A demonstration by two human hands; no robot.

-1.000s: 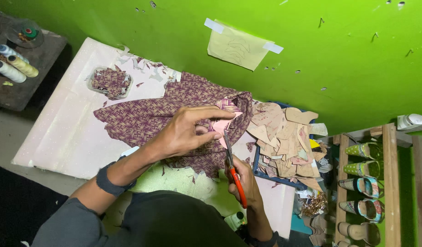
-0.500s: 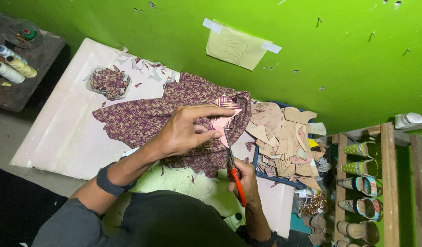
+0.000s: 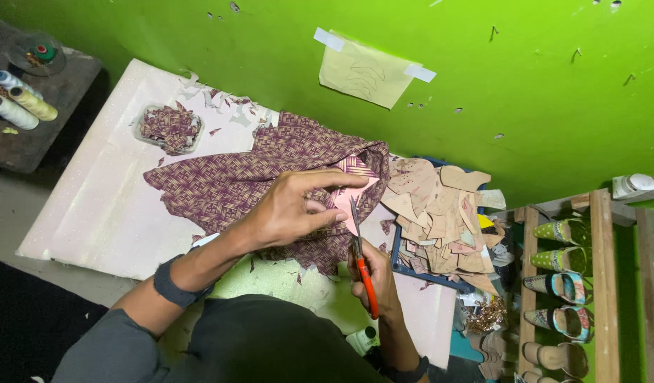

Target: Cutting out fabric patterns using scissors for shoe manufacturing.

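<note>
Left hand (image 3: 291,209): yours, clamped on a pink cut piece (image 3: 349,202) held over the purple patterned fabric (image 3: 227,181) on the worktop (image 3: 93,213). Right hand (image 3: 373,273): closed around orange-handled scissors (image 3: 361,262), blades at the piece's edge. Risk: fingertips lie near the blades; a slip could nick them or cut off-line. Since a second ago: scissors slightly more upright, piece barely shifted.

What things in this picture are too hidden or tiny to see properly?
Head view, the only one:
- Scissors: handle loops hidden inside the right hand.
- Pink piece: partly covered by the left hand.
- Drawing on the taped paper: too faint.
- Shoes: lowest ones cut off by the bottom edge.
- Tray: mostly buried under cut-outs.
</note>
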